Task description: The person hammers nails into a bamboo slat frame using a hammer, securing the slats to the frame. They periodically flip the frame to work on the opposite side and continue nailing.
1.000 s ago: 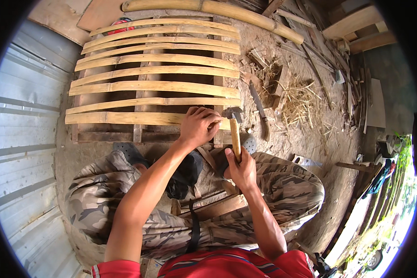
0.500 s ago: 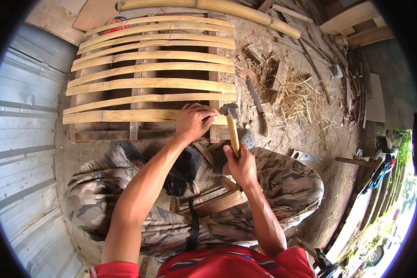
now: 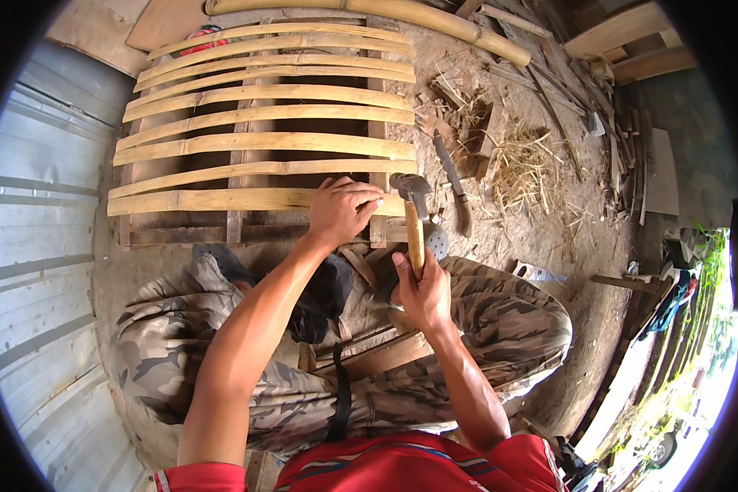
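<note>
My right hand [image 3: 425,293] is wrapped around the wooden handle of a hammer [image 3: 416,238]. Its dark metal head is raised by the right end of the nearest bamboo slat [image 3: 213,202]. On that same slat rests my left hand [image 3: 343,213], thumb and fingers pinched together close to the hammer head. Whatever is between those fingertips is too small to make out. Several more bamboo slats [image 3: 262,146] lie side by side across a dark wooden frame [image 3: 172,235], running left to right.
To the right of the frame lie a long-bladed knife [image 3: 451,176], a wood block [image 3: 490,139] and a heap of shavings [image 3: 533,168]. A thick bamboo pole [image 3: 385,10] crosses the far side. Corrugated metal sheeting [image 3: 41,230] stands at the left.
The hammer head has shifted slightly right and tilted, staying close to my left fingers. My left hand keeps its pinch on the slat. The whole view has shifted a little.
</note>
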The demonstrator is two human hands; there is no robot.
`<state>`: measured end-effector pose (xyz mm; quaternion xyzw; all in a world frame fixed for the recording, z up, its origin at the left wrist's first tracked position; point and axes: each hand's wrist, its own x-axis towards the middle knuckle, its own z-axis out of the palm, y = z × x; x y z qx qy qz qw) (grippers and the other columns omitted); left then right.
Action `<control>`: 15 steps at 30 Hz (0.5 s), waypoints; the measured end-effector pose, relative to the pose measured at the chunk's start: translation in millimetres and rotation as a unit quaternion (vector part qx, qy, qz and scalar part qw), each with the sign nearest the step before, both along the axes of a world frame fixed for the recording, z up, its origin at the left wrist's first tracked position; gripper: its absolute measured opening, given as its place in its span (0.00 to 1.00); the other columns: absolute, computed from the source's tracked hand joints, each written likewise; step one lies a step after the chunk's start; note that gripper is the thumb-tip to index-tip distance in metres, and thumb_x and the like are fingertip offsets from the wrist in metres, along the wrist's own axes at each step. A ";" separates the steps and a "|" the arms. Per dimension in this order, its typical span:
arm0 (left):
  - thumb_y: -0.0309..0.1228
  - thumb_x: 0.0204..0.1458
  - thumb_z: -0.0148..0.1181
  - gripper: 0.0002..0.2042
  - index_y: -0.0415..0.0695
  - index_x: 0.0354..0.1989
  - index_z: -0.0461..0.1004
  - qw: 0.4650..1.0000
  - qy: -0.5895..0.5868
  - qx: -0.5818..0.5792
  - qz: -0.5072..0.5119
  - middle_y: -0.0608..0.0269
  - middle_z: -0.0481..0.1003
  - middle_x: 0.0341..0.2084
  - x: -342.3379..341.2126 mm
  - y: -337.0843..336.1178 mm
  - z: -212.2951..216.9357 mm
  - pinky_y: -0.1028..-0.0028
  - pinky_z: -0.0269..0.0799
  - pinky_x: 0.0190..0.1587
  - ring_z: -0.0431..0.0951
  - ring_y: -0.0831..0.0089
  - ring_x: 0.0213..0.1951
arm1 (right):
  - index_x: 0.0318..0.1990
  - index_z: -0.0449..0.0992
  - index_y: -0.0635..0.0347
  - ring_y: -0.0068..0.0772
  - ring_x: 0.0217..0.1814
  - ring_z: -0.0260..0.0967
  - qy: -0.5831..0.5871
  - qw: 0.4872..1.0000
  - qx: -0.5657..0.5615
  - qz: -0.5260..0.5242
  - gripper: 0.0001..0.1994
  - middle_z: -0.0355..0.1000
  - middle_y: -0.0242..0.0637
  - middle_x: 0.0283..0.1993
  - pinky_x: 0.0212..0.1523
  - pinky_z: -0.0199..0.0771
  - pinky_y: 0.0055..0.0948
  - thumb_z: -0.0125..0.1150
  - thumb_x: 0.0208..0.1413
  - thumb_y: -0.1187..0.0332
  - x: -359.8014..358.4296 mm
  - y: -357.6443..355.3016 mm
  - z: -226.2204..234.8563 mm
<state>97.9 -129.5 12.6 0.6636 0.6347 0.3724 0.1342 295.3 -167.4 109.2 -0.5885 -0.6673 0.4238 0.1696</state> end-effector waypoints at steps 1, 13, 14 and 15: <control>0.37 0.55 0.65 0.07 0.52 0.36 0.86 1.000 -0.004 0.007 -0.003 0.75 0.85 0.38 -0.7 2.3 0.3 0.68 0.72 0.46 0.80 0.73 0.38 | 0.34 0.68 0.67 0.69 0.32 0.72 0.010 1.000 0.001 -0.003 0.17 0.69 0.60 0.21 0.23 0.69 0.44 0.62 0.65 0.60 0.6 -0.2 -4.6; 0.36 0.53 0.66 0.06 0.51 0.34 0.85 0.999 0.023 0.025 -0.001 0.73 0.84 0.38 -4.0 0.7 -2.8 0.67 0.74 0.48 0.81 0.71 0.39 | 0.33 0.70 0.70 0.70 0.32 0.72 -0.042 0.997 -0.056 0.029 0.20 0.70 0.61 0.22 0.27 0.70 0.48 0.61 0.65 0.57 0.5 6.3 -12.4; 0.36 0.54 0.65 0.06 0.52 0.34 0.85 0.999 0.032 0.029 -0.003 0.74 0.84 0.37 -6.2 0.9 -5.9 0.67 0.74 0.47 0.80 0.72 0.38 | 0.33 0.70 0.70 0.70 0.32 0.72 -0.035 0.998 -0.051 0.022 0.21 0.70 0.60 0.22 0.27 0.70 0.48 0.61 0.65 0.56 -0.9 6.2 -9.1; 0.35 0.53 0.65 0.06 0.50 0.35 0.84 0.999 0.001 0.038 -0.007 0.71 0.84 0.38 -6.6 1.7 -9.1 0.65 0.75 0.47 0.81 0.68 0.38 | 0.33 0.70 0.70 0.70 0.32 0.72 -0.029 0.998 -0.045 0.015 0.21 0.70 0.60 0.22 0.27 0.70 0.48 0.61 0.65 0.56 -2.1 4.9 -5.1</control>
